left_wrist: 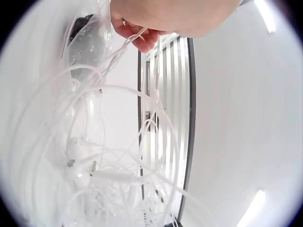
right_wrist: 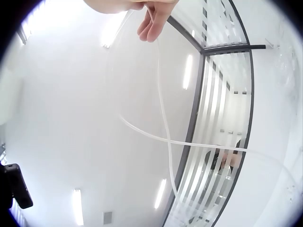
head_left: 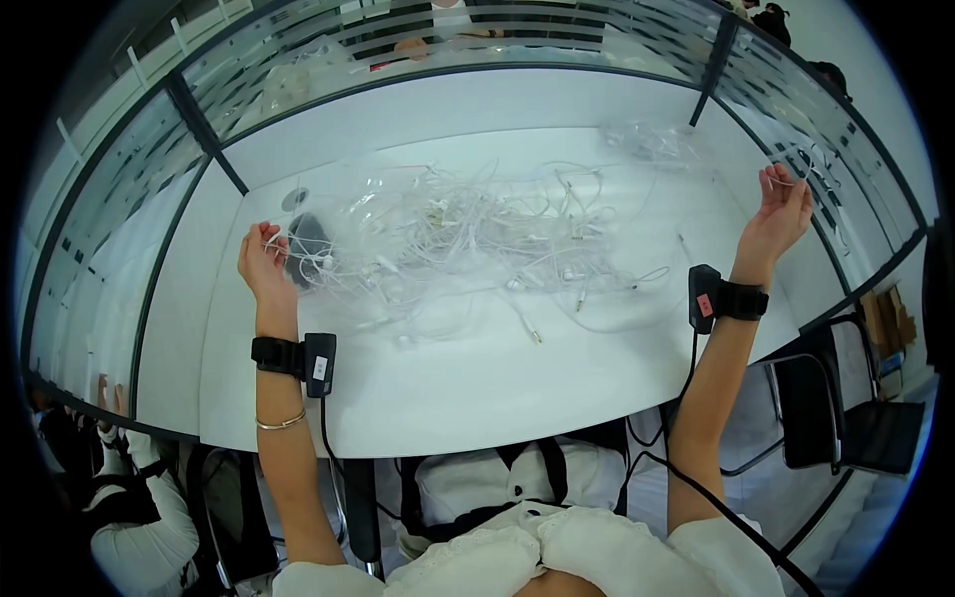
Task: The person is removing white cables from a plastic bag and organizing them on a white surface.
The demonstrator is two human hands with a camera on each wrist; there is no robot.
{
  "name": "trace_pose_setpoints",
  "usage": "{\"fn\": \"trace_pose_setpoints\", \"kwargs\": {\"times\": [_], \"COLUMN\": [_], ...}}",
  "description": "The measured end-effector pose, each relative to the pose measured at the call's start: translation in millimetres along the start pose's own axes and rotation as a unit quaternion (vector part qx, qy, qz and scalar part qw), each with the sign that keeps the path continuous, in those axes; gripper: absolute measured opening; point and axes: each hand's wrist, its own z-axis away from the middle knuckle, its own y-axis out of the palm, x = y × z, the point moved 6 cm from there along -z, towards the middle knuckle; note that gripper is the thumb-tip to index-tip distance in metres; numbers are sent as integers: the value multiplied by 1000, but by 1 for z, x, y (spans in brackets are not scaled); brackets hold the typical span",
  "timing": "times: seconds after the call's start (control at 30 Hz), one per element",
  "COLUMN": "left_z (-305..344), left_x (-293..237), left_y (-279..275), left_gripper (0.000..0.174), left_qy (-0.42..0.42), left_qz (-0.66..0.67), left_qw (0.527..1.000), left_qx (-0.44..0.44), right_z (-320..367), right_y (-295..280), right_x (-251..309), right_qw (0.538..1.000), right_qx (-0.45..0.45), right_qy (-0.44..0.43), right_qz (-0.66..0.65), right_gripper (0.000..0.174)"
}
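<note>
A tangle of white earphone cables (head_left: pixel 476 231) lies spread over the middle of the table, with small metal plugs (head_left: pixel 537 336) at some ends. At the tangle's left end, my left hand (head_left: pixel 263 261) is raised and grips a few of the strands. In the left wrist view those cable strands (left_wrist: pixel 113 60) run down from the fingers, twisted together, into the heap. My right hand (head_left: pixel 778 217) is lifted far out to the right, pinching a white cable (right_wrist: pixel 162 106) between thumb and fingers. That cable loops and crosses itself below the hand in the right wrist view.
A dark grey object (head_left: pixel 307 242) in clear plastic sits beside the left hand. Clear plastic bags (head_left: pixel 652 142) lie at the back right. Dark-framed glass partitions (head_left: pixel 179 109) border the white table (head_left: pixel 448 398). A black chair (head_left: pixel 846 418) stands at right.
</note>
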Motion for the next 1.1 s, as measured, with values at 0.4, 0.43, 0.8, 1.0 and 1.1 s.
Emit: {"fn": "trace_pose_setpoints", "kwargs": {"times": [0.4,0.43,0.8,1.0,1.1], "left_z": [131,154,171,140,132], "left_x": [-78,-78,-60,-127,-155], "left_y": [143,161,229,235,247], "left_gripper": [22,24,23,32,31], "left_qy": [303,328,240,259,238], "left_qz": [-276,-304,-245,-98,-37], "left_qw": [843,807,792,841,822], "left_qx": [348,387,505,464,516], "right_z": [-14,-23,-82,-45,11], "right_y": [118,133,119,94,108], "right_x": [77,89,134,24,-29], "right_qw": [972,961,971,935,874], "right_qx": [209,244,188,312,422], "right_qy": [-88,-103,-148,34,159], "right_qz": [-61,-73,-12,163,182], "right_gripper": [20,20,23,27,25]}}
